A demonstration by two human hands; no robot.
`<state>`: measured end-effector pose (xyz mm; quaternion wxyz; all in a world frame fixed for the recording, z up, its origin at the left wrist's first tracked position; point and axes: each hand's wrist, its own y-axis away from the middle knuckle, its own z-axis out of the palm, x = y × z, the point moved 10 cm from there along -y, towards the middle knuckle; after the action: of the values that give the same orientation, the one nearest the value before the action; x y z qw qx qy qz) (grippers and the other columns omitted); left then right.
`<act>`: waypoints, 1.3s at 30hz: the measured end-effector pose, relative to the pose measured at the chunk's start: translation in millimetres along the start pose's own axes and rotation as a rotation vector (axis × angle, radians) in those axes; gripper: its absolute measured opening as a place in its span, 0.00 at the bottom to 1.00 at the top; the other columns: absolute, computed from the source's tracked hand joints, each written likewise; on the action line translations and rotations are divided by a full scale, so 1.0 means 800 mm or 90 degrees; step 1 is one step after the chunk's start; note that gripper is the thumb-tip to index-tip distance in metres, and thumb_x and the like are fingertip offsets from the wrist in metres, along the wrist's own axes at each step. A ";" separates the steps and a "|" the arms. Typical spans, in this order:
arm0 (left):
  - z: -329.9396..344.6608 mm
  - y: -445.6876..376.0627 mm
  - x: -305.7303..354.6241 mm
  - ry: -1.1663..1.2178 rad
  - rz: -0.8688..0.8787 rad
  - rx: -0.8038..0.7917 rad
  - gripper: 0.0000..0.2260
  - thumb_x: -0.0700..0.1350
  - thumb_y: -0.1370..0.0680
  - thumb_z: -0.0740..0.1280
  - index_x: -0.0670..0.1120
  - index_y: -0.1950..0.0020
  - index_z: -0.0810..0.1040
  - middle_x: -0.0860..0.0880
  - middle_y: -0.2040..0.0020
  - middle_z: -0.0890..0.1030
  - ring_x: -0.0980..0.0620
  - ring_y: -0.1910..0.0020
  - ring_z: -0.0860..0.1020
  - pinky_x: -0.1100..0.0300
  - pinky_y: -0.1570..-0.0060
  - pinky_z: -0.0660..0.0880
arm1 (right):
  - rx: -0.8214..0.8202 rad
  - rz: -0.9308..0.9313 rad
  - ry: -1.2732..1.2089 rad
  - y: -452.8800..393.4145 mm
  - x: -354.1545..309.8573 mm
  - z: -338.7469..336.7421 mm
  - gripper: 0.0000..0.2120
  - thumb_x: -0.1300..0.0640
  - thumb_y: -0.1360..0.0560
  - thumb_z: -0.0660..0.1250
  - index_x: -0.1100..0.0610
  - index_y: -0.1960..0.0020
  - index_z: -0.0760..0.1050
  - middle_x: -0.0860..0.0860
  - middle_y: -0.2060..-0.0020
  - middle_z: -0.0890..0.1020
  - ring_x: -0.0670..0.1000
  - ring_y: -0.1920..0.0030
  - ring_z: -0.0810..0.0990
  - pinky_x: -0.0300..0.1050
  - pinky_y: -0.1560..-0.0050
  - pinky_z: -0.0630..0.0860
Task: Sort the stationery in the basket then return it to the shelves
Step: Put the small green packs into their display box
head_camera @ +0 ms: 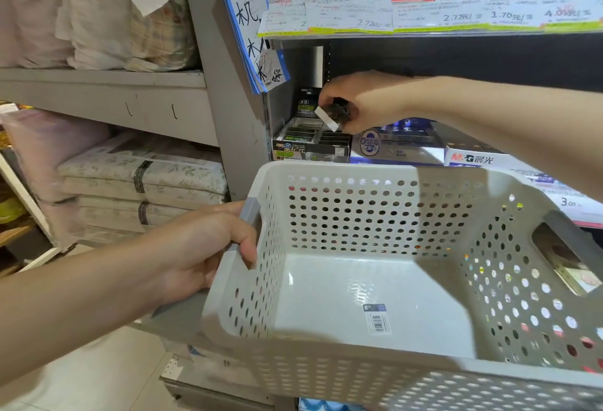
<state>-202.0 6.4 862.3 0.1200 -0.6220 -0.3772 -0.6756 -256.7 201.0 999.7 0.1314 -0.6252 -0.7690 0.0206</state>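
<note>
Left hand (208,247) grips basket (368,283) handle | right hand (362,100) pinches small pack (329,116), perhaps refills | box (473,159) reads M&G

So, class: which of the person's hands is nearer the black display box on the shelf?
Right. The right hand hovers just above the black display box; the left hand grips the basket handle below.

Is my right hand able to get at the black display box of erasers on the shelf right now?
Probably yes. The right hand already hovers just above the open black display box, gripping a small white-ended eraser, with nothing between them.
</note>
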 end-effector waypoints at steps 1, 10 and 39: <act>0.000 0.000 0.001 0.000 -0.002 0.001 0.27 0.28 0.40 0.59 0.49 0.49 0.82 0.39 0.56 0.85 0.42 0.64 0.83 0.49 0.66 0.81 | -0.004 0.000 0.014 -0.006 0.003 0.003 0.18 0.59 0.29 0.69 0.55 0.40 0.73 0.54 0.48 0.78 0.55 0.53 0.76 0.48 0.54 0.74; -0.005 -0.004 0.002 -0.014 -0.008 0.016 0.27 0.28 0.40 0.59 0.50 0.50 0.83 0.39 0.53 0.85 0.38 0.57 0.83 0.41 0.49 0.76 | -0.011 -0.046 0.085 -0.034 0.005 0.020 0.16 0.62 0.27 0.64 0.54 0.40 0.74 0.55 0.47 0.78 0.59 0.48 0.76 0.51 0.50 0.73; -0.008 -0.009 0.001 -0.021 -0.005 0.033 0.27 0.26 0.32 0.56 0.53 0.48 0.82 0.41 0.54 0.85 0.40 0.59 0.83 0.43 0.51 0.77 | -0.149 0.414 -0.248 -0.056 0.059 0.076 0.22 0.46 0.22 0.61 0.60 0.35 0.69 0.57 0.49 0.77 0.55 0.52 0.79 0.42 0.59 0.76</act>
<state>-212.0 7.4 860.9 0.1277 -0.6284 -0.3990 -0.6555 -322.2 245.3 958.1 -0.1024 -0.8314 -0.5384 0.0916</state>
